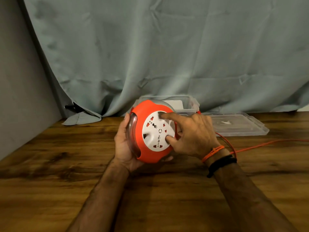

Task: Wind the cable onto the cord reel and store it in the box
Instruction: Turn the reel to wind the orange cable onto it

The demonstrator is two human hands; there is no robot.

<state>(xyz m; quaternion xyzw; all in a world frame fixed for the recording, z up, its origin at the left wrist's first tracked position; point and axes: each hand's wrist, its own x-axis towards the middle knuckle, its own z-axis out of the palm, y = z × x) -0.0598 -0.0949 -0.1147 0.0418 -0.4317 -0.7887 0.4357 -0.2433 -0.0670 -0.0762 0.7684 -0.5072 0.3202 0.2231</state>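
Note:
An orange cord reel with a white socket disc is held tilted just above the wooden table. My left hand grips it from the left and underneath. My right hand rests on the white disc, forefinger tip near its top edge and thumb tip pressed into its lower right part. An orange cable runs from behind my right wrist across the table and off the right edge. The clear plastic box stands open right behind the reel.
The box's clear lid lies flat to the right of the box. A grey-green curtain hangs behind the table and a grey wall bounds the left. The wooden table stretches toward me.

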